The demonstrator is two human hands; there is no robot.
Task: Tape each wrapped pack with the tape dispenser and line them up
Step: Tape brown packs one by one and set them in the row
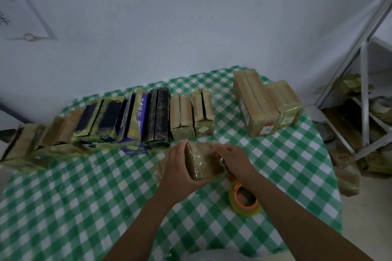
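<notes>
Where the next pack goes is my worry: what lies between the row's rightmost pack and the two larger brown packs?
Only bare green-checked tablecloth, seen in the head view, between the rightmost pack and the larger brown packs.

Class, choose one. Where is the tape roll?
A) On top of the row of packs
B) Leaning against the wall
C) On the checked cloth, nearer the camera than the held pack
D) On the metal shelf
C: the tape roll lies on the checked cloth, just nearer the camera than the brown pack being held, and well apart from the row, the shelf and the wall.
</notes>
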